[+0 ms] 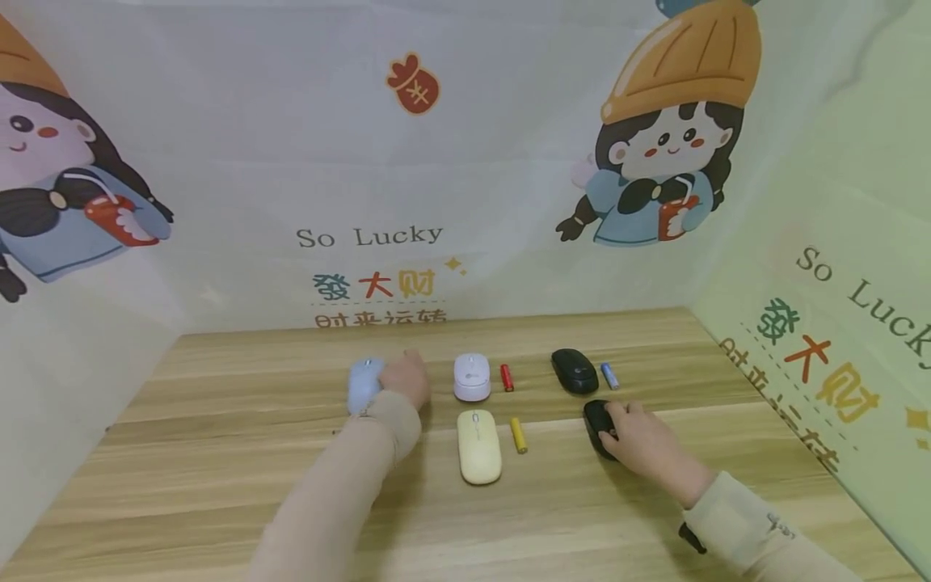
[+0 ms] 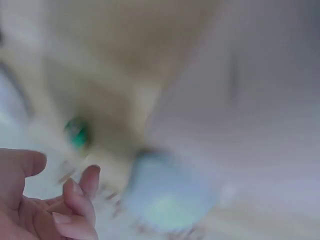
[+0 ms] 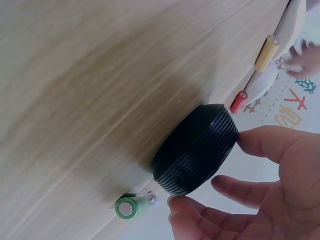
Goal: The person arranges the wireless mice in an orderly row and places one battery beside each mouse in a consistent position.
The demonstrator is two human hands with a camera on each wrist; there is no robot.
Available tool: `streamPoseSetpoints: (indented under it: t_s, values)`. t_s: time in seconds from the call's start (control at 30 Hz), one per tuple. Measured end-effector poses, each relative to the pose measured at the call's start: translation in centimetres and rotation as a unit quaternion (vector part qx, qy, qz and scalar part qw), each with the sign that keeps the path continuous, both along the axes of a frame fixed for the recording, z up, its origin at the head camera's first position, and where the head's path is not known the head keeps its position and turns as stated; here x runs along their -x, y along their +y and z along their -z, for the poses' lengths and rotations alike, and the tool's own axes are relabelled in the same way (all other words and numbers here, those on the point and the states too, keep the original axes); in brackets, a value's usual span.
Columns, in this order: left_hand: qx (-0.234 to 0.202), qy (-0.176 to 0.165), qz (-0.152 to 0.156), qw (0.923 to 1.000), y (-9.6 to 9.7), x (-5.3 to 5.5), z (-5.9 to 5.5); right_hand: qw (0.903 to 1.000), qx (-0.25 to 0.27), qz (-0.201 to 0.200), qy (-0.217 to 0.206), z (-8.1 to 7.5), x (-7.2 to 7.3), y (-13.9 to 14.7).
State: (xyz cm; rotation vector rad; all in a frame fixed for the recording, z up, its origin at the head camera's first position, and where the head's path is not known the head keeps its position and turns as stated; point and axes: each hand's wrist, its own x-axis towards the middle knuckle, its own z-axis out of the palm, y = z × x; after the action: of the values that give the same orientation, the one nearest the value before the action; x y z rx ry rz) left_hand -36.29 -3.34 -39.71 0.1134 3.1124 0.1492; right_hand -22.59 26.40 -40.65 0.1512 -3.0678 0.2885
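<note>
In the head view my left hand [image 1: 407, 378] is just right of a light blue mouse [image 1: 364, 384]. The left wrist view shows its fingers loosely bent with nothing between them, and a green battery [image 2: 77, 132] beyond them, hidden in the head view. My right hand [image 1: 643, 444] holds a black mouse [image 1: 598, 428] by its sides, thumb on one side and fingers on the other. From the right wrist this mouse [image 3: 197, 150] shows ridged edges and stands tilted over the wood. Close by is another green battery [image 3: 131, 206].
Between the hands lie a white mouse [image 1: 472, 377] with a red battery [image 1: 507, 377], and a yellow mouse [image 1: 479, 447] with a yellow battery [image 1: 519, 435]. Behind the right hand are a second black mouse [image 1: 575, 372] and a blue battery [image 1: 609, 376]. Printed cloth surrounds the wooden table [image 1: 218, 485].
</note>
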Motion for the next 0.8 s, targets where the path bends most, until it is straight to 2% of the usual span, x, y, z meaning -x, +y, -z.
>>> streamPoseSetpoints:
  t_s: [0.1,0.17,0.27,0.33,0.4,0.43,0.5,0.57,0.63,0.67,0.73,0.8]
  values:
    - [-0.010,0.029,0.016,0.9994,-0.4,-0.9,-2.9,1.0000,-0.003,0.003,-0.001,0.0,-0.1,-0.1]
    - [-0.010,0.052,0.042,0.9977,-1.0,-2.0,-5.1,1.0000,-0.007,0.005,0.001,-0.1,-0.2,-0.1]
    - [-0.024,0.067,0.081,0.9942,-2.6,-4.7,-7.7,0.9999,-0.011,0.007,0.002,-0.3,-0.4,-0.1]
    - [-0.009,0.079,0.116,0.9901,-4.1,-7.0,-8.3,0.9999,-0.014,0.008,-0.001,-0.4,-0.5,-0.1]
    - [0.004,0.062,0.131,0.9894,-5.6,-9.6,-7.9,0.9999,-0.015,0.007,-0.003,-0.6,-0.5,-0.1]
    - [0.017,0.051,0.140,0.9887,-6.5,-10.8,-7.4,0.9999,-0.016,0.006,-0.003,-0.6,-0.6,-0.1]
    - [0.044,0.022,0.150,0.9875,-8.3,-13.1,-5.6,0.9999,-0.016,0.005,-0.002,-0.7,-0.6,-0.1]
    - [0.047,-0.012,0.147,0.9879,-10.0,-14.8,-3.6,0.9998,-0.017,0.002,0.000,-0.7,-0.7,-0.2]
    - [0.034,-0.030,0.149,0.9878,-11.4,-16.1,-1.7,0.9998,-0.020,0.000,0.003,-0.7,-0.7,-0.3]
    - [0.016,-0.045,0.138,0.9893,-12.0,-16.5,-1.0,0.9998,-0.020,0.000,0.002,-0.7,-0.7,-0.3]
    - [-0.033,-0.068,0.114,0.9905,-12.7,-17.3,-0.1,0.9998,-0.022,0.000,0.000,-0.6,-0.6,-0.3]
    - [-0.069,-0.091,0.085,0.9898,-13.0,-18.0,0.4,0.9997,-0.023,0.000,-0.002,-0.6,-0.5,-0.4]
